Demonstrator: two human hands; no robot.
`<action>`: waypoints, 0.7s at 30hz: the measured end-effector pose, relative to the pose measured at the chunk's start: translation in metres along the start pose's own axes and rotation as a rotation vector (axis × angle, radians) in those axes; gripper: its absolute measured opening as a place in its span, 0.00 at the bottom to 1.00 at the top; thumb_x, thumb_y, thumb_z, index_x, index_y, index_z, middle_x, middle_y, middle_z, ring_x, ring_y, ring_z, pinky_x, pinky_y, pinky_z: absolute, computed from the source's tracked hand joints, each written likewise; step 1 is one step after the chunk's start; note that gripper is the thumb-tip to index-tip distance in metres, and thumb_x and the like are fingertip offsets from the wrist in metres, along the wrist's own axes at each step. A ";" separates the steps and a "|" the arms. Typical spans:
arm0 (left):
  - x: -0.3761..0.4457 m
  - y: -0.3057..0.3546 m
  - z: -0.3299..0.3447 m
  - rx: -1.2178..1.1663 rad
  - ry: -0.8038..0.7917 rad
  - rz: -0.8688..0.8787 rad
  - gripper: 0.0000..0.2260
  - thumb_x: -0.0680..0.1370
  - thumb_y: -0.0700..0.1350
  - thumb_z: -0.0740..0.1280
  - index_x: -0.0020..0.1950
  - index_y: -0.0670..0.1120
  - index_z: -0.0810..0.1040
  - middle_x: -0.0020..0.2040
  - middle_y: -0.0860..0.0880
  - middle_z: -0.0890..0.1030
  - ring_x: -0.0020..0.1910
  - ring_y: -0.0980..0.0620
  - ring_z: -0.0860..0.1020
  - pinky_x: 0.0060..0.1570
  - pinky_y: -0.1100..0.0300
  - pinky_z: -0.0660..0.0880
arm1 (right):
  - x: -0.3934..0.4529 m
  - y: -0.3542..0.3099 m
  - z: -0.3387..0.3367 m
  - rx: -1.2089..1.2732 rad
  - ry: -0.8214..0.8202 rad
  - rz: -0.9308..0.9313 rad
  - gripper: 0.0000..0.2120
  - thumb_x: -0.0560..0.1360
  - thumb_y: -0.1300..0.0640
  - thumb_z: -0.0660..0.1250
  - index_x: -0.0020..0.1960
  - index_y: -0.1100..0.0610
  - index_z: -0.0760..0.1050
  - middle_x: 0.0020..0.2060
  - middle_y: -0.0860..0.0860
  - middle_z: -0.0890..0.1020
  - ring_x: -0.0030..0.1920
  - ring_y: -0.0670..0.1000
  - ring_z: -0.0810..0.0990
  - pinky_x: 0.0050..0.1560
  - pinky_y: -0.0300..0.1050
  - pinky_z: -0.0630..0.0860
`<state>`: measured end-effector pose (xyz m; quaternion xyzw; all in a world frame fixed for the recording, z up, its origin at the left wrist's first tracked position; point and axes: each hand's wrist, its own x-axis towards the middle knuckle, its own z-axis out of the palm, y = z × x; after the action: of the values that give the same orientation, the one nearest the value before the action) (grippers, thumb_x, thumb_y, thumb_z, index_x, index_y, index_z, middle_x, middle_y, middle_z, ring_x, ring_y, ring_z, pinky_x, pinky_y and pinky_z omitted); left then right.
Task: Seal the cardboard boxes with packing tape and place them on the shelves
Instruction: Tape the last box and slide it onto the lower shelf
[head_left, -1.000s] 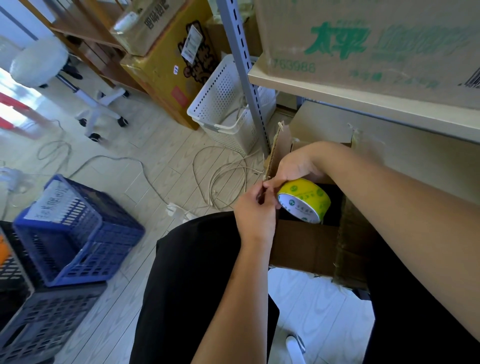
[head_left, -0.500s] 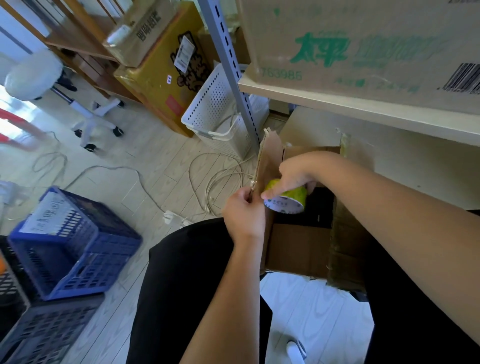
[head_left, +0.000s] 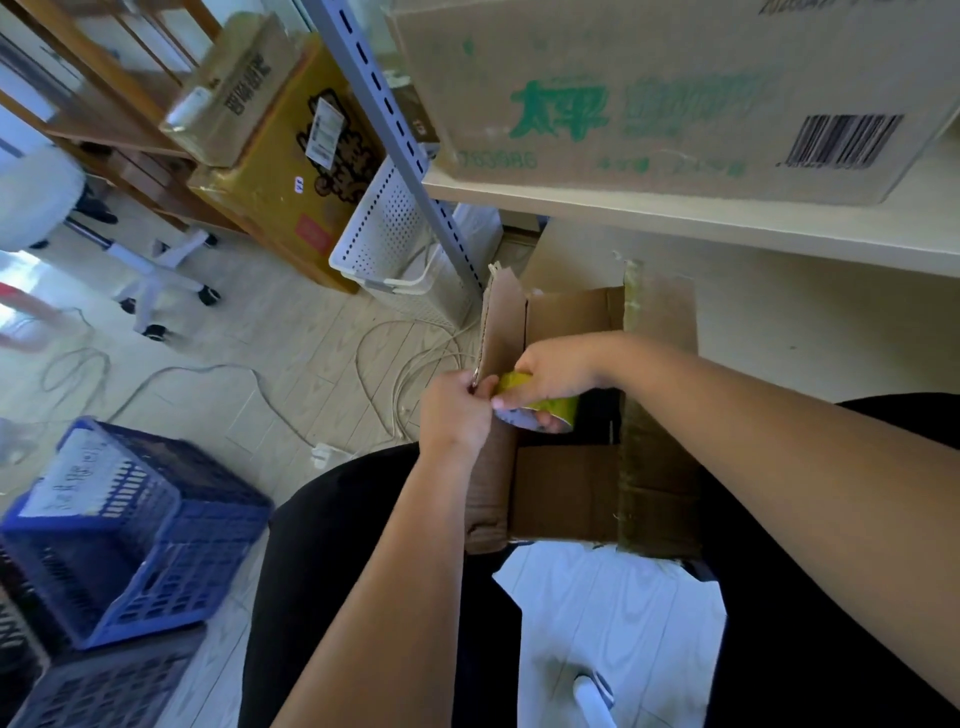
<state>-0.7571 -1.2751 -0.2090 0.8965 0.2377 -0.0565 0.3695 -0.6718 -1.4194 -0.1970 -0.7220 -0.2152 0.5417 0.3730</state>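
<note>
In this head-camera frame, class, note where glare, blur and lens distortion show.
Head view: daylight glare washes out the floor at far left near the white stool; the shelf post leans from wide-angle distortion; the green print on the shelved carton is smeared; the tape roll is slightly soft.

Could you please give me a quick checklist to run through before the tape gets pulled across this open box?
1. Right hand grips the yellow-green roll of packing tape: ok.
2. Left hand pinches the tape end at the upright left flap: ok.
3. Flaps of the open brown cardboard box folded shut: not ok.
4. Tape end stuck to cardboard: cannot tell.
5. Box contents: cannot tell.
</note>
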 end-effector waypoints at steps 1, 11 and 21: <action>0.003 -0.001 -0.001 0.020 -0.002 -0.010 0.21 0.79 0.45 0.69 0.29 0.45 0.64 0.26 0.49 0.64 0.27 0.49 0.62 0.31 0.58 0.59 | 0.003 0.000 -0.001 -0.002 -0.005 -0.004 0.20 0.76 0.44 0.70 0.41 0.61 0.73 0.30 0.55 0.80 0.33 0.55 0.81 0.45 0.51 0.80; 0.012 -0.005 -0.004 0.037 -0.013 -0.089 0.15 0.76 0.49 0.73 0.33 0.44 0.75 0.26 0.51 0.70 0.26 0.52 0.67 0.27 0.61 0.61 | 0.025 0.016 0.011 -0.208 0.098 0.086 0.17 0.80 0.48 0.66 0.51 0.64 0.77 0.39 0.55 0.85 0.33 0.49 0.82 0.39 0.42 0.80; 0.015 0.002 0.007 0.159 0.004 -0.113 0.16 0.73 0.47 0.75 0.31 0.46 0.72 0.31 0.47 0.75 0.34 0.45 0.75 0.35 0.54 0.72 | 0.016 0.009 0.014 -0.097 0.157 0.036 0.21 0.83 0.50 0.59 0.48 0.67 0.81 0.32 0.54 0.83 0.27 0.49 0.80 0.43 0.47 0.81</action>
<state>-0.7424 -1.2749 -0.2173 0.9083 0.2836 -0.0943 0.2929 -0.6802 -1.4090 -0.2156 -0.7832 -0.1982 0.4788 0.3435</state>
